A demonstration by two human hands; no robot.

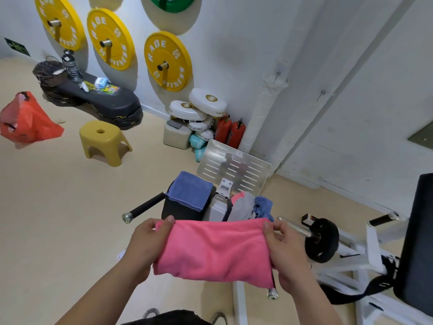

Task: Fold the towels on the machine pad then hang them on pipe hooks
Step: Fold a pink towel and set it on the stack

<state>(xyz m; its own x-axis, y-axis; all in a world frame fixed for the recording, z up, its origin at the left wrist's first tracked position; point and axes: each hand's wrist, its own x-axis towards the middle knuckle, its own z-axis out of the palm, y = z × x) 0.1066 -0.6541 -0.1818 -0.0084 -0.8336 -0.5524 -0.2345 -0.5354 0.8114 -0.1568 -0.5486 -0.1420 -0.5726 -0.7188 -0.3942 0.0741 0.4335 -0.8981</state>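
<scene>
Now, in the head view, low in the middle of the frame, the pink towel [213,249] hangs in the air between both hands, already doubled into a wide band. The left hand [147,240] pinches its upper left corner with the thumb on top. The right hand [285,245] pinches the upper right corner the same way, so both grips are closed on cloth. The towel's long axis runs straight across the frame from hand to hand, and its loose lower edge droops toward the person. Just above it is the black machine pad [182,209], nearer the left hand, with a folded blue towel [189,190] on top. Right of the pad, a heap of unfolded towels [248,205], pink, grey and blue, rests on the machine's white frame. I judge the next fold would bring one hand across to the other, or lay the band on the pad ahead. The white pipe [260,113] climbs the wall at upper right, with small hooks [278,73] near its top, well apart from the hands. At far left a red bag [30,118] slumps on the floor; what it holds is hidden
</scene>
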